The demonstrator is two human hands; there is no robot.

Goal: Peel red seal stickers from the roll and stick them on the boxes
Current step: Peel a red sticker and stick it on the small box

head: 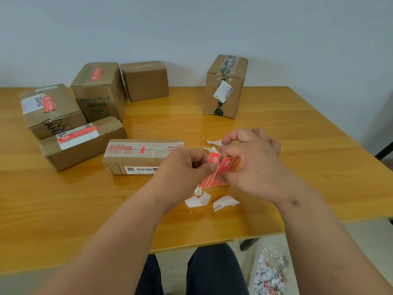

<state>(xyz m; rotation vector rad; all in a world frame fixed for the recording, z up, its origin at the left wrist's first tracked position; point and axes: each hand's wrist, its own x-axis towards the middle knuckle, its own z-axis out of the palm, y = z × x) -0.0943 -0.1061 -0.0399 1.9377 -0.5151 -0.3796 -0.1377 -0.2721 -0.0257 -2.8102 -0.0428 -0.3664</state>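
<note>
A strip of red seal stickers (214, 171) hangs between my two hands above the table's middle. My left hand (182, 167) pinches its left side with thumb and finger. My right hand (253, 165) grips the right part with curled fingers. Just left of my hands lies a flat cardboard box (136, 156) with red printed tape. Three boxes at the left carry red seals: a BAHA box (51, 109), a HYNAUT box (100, 90) and a long low box (83, 141). A plain box (145, 80) and a tall box (225, 86) stand at the back.
White backing scraps (202, 199) lie on the yellow wooden table (297, 145) below and beyond my hands. The table's front edge runs just above my knees. A clear bag of paper scraps (270, 271) sits on the floor at the lower right.
</note>
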